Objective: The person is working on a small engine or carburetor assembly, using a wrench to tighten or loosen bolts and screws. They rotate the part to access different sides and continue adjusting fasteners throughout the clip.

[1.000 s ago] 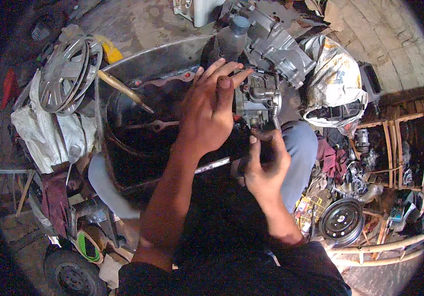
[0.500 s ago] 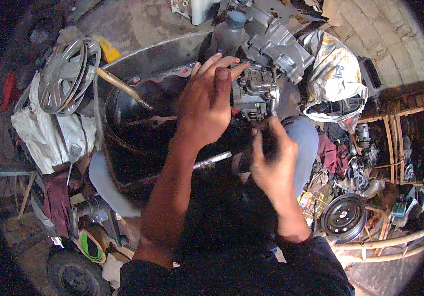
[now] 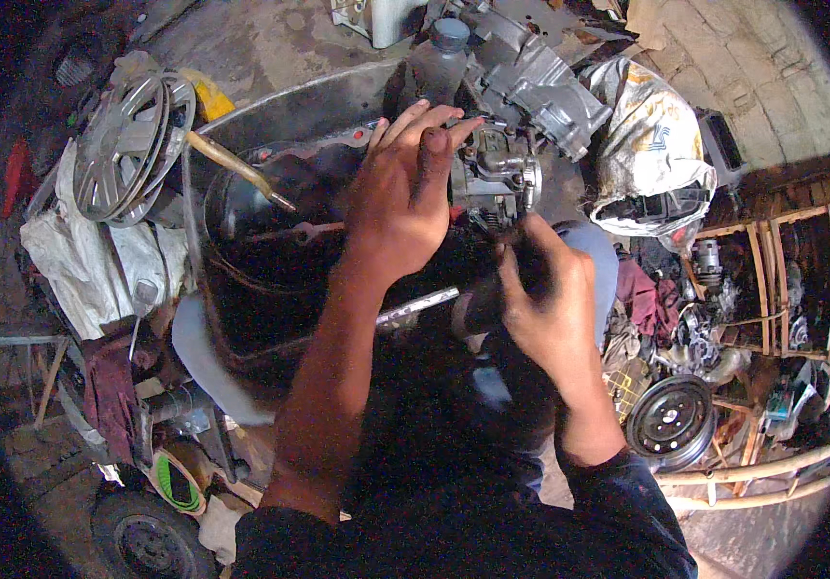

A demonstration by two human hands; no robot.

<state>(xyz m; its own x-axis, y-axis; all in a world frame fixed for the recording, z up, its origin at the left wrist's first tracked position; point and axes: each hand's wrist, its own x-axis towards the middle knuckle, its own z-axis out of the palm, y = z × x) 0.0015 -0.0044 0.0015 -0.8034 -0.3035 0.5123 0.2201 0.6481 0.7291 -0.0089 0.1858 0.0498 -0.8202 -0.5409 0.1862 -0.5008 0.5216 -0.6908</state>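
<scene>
My left hand (image 3: pixel 396 212) lies against the left side of a metal throttle-body-like part (image 3: pixel 497 164), its fingers stretched out and apart. My right hand (image 3: pixel 555 309) is below that part's right side, fingers curled in a pinch by its lower spring area; what they hold is hidden in shadow. The part sits at the right of a large dark basin (image 3: pixel 299 92) between my knees. In the basin are a dark flat piece with red-ringed holes (image 3: pixel 304 234) and a wooden-handled tool (image 3: pixel 241 169). A shiny bar (image 3: pixel 420 304) lies along its near side.
Behind are a capped bottle (image 3: pixel 444 53) and an aluminium casing (image 3: pixel 540 82). Wheel covers (image 3: pixel 116 145) lean at left; a white sack (image 3: pixel 651 135) is at right. A steel wheel rim (image 3: pixel 666 425), bamboo pieces (image 3: pixel 743 473) and a tyre (image 3: pixel 150 536) lie around me.
My right hand has moved up and to the right, its fingertips now nearer the part's right side. My left hand has shifted slightly up and left, fingers still stretched out.
</scene>
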